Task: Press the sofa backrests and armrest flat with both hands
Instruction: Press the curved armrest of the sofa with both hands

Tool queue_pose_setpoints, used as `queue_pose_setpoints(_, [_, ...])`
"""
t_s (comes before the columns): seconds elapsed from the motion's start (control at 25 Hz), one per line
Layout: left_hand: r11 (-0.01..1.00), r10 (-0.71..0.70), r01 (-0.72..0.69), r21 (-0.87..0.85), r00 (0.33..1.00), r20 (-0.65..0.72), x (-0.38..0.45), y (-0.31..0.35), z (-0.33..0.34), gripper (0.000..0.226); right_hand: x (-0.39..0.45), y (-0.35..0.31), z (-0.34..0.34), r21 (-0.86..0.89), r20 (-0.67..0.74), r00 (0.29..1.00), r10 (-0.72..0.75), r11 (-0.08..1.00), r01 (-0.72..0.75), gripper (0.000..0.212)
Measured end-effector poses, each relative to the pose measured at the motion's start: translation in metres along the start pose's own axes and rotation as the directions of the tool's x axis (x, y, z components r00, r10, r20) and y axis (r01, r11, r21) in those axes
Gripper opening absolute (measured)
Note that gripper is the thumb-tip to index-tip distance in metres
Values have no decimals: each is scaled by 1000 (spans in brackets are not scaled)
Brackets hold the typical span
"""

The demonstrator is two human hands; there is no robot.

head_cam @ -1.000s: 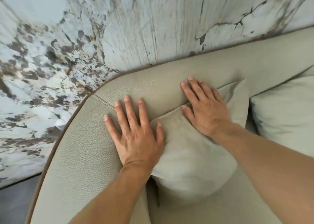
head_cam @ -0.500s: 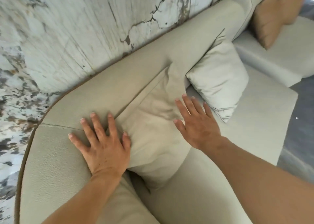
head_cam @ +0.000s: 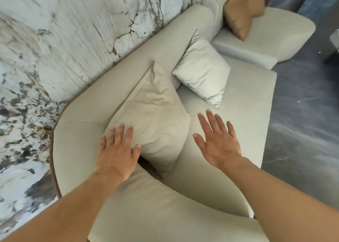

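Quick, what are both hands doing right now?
Left hand: open, flat on the crumpled beige cushion.
Right hand: open, holding nothing, over the cream sofa seat.

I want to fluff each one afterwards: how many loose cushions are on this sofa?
3 in view: a beige cushion in the corner under the left hand, a white cushion against the backrest, and a tan cushion at the far end. More may lie out of view.

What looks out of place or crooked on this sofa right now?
The near cushion under the left hand sits skewed in the corner, creased, one corner poking up over the backrest. The white pillow beyond it lies tilted on the seat. No spills or damage show.
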State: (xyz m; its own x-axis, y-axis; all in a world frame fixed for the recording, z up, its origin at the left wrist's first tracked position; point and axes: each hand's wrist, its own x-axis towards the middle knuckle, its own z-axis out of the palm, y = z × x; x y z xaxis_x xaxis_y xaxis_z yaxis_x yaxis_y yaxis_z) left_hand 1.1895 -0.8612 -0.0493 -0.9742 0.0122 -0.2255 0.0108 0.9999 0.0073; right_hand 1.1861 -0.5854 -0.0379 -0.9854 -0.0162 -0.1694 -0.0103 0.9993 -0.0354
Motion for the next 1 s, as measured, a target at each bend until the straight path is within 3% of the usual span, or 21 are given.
queue_pose_setpoints(0.16, [991, 133, -133, 14, 991, 25, -47, 9, 4, 67, -76, 17, 14, 82, 6, 993, 117, 990, -117, 62])
queue_pose_setpoints(0.48, [961, 267, -270, 65, 962, 58, -93, 1, 25, 68, -181, 31, 58, 140, 62, 938, 342, 927, -347, 65])
queue_pose_setpoints(0.72, [927, 373, -373, 37, 928, 9, -105, -34, 29, 67, -211, -35, 61, 205, 48, 923, 383, 900, -384, 66])
queue_pose_setpoints(1.0, [830, 558, -557, 33, 830, -22, -110, -89, 36, 75, -224, -134, 67, 232, 19, 918, 397, 891, -390, 73])
